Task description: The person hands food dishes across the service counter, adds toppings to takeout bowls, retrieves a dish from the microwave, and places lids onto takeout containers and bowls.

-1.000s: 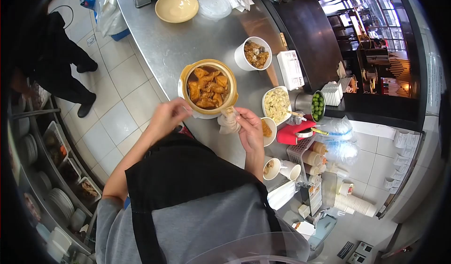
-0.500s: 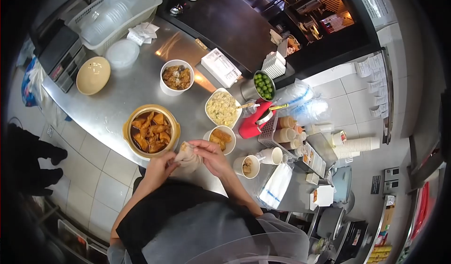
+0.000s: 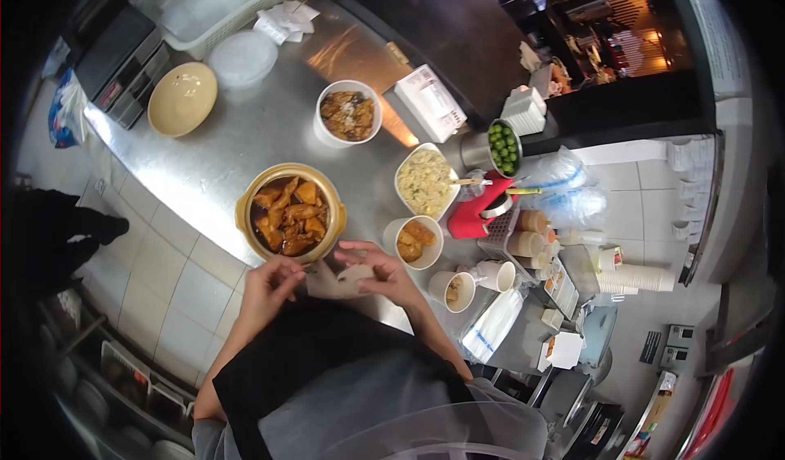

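Note:
My left hand (image 3: pixel 276 287) is pinched at the near rim of a tan clay pot (image 3: pixel 337 206), closed on one end of a thin, crumpled whitish bag (image 3: pixel 325 283). The bag's exact kind is hard to make out. My right hand (image 3: pixel 380 273) is at the bag's other side, thumb and fingers spread apart. Brown braised chunks (image 3: pixel 286 215) in dark sauce fill the pot. Just beyond my right hand stands a white paper bowl (image 3: pixel 437 251) with golden-brown pieces (image 3: pixel 415 241). A smaller white cup (image 3: pixel 451 291) with food stands to its right.
Fried rice (image 3: pixel 427 182) sits in a square white bowl, with a bowl of topped brown food (image 3: pixel 347 116) behind. Green limes (image 3: pixel 504 149) fill a metal container beside a red holder (image 3: pixel 482 210). An empty tan bowl (image 3: pixel 183 100) and clear lids (image 3: pixel 243 59) lie at the back left.
My hands have moved apart, and the bundled bag is now spread between them. My right fingers have opened. The whole view has shifted, with the counter items appearing further right.

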A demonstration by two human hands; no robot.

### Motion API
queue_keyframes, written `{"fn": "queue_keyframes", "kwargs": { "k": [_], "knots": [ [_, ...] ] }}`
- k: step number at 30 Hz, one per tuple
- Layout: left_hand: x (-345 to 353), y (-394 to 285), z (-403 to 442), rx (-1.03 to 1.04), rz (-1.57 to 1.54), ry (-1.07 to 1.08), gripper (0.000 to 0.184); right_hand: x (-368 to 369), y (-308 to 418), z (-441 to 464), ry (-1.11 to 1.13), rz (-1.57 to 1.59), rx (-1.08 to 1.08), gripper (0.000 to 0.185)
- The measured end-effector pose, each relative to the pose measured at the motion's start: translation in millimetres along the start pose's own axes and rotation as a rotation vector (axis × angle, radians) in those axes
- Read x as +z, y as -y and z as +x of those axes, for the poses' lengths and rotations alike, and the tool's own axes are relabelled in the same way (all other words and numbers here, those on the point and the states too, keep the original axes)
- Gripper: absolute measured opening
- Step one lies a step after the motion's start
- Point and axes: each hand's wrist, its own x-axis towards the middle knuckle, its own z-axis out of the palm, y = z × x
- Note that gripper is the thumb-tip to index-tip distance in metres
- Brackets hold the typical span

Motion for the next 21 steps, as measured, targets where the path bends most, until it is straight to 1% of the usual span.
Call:
{"fn": "queue_keyframes", "kwargs": {
  "k": [2, 3, 4, 5, 6, 7, 9, 11, 13, 14, 15, 16, 17, 19, 21],
  "knots": [
    [-23, 20, -7, -0.069, -0.032, -0.091, 0.007, 0, -9, -2, -0.100, 0.205, 0.148, 0.014],
    [-32, 23, -9, -0.168, -0.041, -0.134, 0.011, 4, -15, -3, -0.143, 0.314, 0.238, 0.015],
    [-38, 28, -10, -0.223, -0.039, -0.189, 0.013, 9, -19, 0, -0.174, 0.214, 0.258, 0.014],
    [-42, 38, -9, -0.203, -0.028, -0.227, 0.015, 13, -21, 5, -0.206, 0.110, 0.272, 0.013],
    [-45, 43, -8, -0.236, 0.025, -0.250, 0.017, 18, -23, 12, -0.238, -0.002, 0.276, 0.013],
    [-46, 53, -8, -0.194, -0.014, -0.249, 0.022, 25, -21, 19, -0.198, -0.171, 0.195, 0.013],
    [-42, 60, -4, -0.238, -0.065, -0.255, 0.027, 37, -9, 32, -0.134, -0.524, 0.013, 0.014],
    [-40, 75, -3, -0.224, -0.156, -0.241, 0.029, 54, -9, 37, -0.080, -0.566, -0.054, 0.016],
    [-38, 88, 6, -0.174, -0.203, -0.215, 0.031, 61, -11, 46, -0.045, -0.700, -0.192, 0.017],
    [-37, 95, 6, -0.137, -0.212, -0.201, 0.032, 63, -9, 51, 0.009, -0.771, -0.225, 0.017],
    [-35, 97, 9, -0.162, -0.209, -0.185, 0.034, 68, -8, 54, 0.058, -0.845, -0.249, 0.018],
    [-36, 96, 11, -0.171, -0.242, -0.129, 0.033, 74, -14, 56, 0.024, -0.887, -0.266, 0.015],
    [-35, 100, 13, -0.174, -0.275, -0.137, 0.031, 80, -21, 58, -0.003, -0.922, -0.279, 0.013],
    [-34, 94, 15, -0.190, -0.263, -0.162, 0.029, 89, -20, 59, -0.018, -0.947, -0.156, 0.012],
    [-33, 87, 16, -0.190, -0.225, -0.192, 0.023, 89, -25, 58, 0.002, -0.992, -0.188, 0.011]
  ]
}}
